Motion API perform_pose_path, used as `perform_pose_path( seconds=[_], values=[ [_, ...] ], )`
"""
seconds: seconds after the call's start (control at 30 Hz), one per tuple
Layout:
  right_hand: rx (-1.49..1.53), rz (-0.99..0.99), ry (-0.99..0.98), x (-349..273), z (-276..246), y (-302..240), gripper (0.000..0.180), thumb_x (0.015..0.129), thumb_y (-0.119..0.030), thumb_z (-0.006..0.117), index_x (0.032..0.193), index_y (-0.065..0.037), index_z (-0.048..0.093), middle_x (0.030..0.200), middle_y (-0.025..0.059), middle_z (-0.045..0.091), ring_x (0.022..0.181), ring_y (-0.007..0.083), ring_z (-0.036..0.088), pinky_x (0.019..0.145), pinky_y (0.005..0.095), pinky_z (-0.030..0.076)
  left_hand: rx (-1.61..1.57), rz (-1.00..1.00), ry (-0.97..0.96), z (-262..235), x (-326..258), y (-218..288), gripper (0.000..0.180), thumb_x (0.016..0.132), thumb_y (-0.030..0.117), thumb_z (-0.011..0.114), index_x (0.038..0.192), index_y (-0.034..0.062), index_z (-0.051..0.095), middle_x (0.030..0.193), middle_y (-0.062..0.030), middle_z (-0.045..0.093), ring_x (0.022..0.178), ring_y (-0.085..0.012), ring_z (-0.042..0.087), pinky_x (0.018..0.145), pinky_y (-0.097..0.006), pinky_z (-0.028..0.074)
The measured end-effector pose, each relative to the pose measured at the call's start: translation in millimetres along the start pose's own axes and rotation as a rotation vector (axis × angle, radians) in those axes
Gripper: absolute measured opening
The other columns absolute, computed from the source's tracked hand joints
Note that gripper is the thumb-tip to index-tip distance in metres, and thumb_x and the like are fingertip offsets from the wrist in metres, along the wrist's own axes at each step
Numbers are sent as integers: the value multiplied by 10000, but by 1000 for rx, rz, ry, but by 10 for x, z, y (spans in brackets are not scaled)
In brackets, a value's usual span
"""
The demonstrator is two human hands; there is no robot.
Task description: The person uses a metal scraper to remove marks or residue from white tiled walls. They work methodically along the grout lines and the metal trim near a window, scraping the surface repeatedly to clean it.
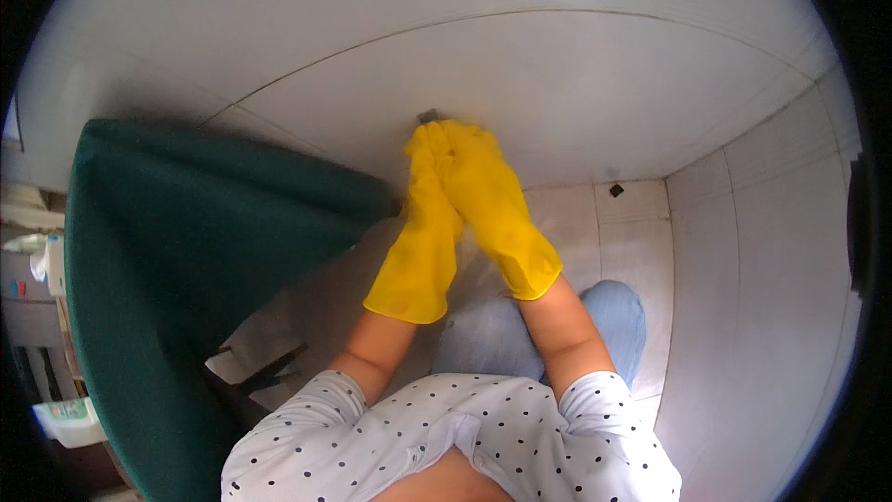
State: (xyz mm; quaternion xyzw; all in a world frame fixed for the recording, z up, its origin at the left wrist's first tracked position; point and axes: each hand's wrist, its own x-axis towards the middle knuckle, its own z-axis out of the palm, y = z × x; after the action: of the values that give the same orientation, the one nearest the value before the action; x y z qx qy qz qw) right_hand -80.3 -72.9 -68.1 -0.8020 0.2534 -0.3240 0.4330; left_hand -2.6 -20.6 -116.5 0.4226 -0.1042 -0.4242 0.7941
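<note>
Head view: grey scraper (429, 116) at gloved fingers (437, 141), grip unclear.

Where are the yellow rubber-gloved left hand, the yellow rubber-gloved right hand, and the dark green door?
yellow rubber-gloved left hand (423, 223), head view, on the glove's back.
yellow rubber-gloved right hand (492, 200), head view, on the glove's back.
dark green door (186, 251), head view, on its broad face.

my left hand (429, 153) and right hand (469, 153) press together on a small fitting (429, 116) on the wall (576, 84) ahead of them, with a door (186, 251) left of them and the tiled floor (632, 223) below right.
</note>
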Motion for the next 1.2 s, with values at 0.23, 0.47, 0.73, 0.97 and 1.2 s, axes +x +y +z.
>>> perform_pose_path(
  seconds=[0.23,0.47,0.73,0.97,1.2],
  values=[
    [-131,11,-145,205,201,-557,361,1006,-364,503,1192,-83,634,1208,190,639,1141,424,556,999,482,447,258,176,-214,-413,21,392,618,1018,616,388,1405,148,498,1426,-100,524,1276,-294,509,1132,-440,364],
    [-90,89,-73,130,178,-720,391,1011,-391,488,1206,-81,626,1247,179,625,1126,409,572,1002,478,450,-75,-37,-117,-244,-151,470,630,1015,630,379,1394,143,509,1412,-101,539,1258,-292,526,1117,-432,386],
    [-271,149,-101,146,234,-652,402,1013,-398,481,1219,-84,622,1261,178,618,1121,406,575,1000,481,450,-255,-167,-120,-62,-261,560,639,1014,637,378,1392,139,511,1402,-102,550,1247,-292,537,1108,-427,400],
    [-185,78,32,171,250,-673,413,1022,-403,458,1211,-83,638,1217,181,646,1134,414,567,996,488,451,-223,-124,-151,-228,-113,522,601,1027,590,383,1417,144,485,1435,-111,516,1288,-296,499,1139,-426,349],
    [-218,48,18,232,261,-638,393,1017,-389,468,1171,-75,646,1173,205,648,1116,430,564,967,515,438,-169,-106,-196,-346,4,352,568,1039,543,389,1441,148,460,1468,-119,481,1329,-300,462,1170,-425,297]
  ],
)
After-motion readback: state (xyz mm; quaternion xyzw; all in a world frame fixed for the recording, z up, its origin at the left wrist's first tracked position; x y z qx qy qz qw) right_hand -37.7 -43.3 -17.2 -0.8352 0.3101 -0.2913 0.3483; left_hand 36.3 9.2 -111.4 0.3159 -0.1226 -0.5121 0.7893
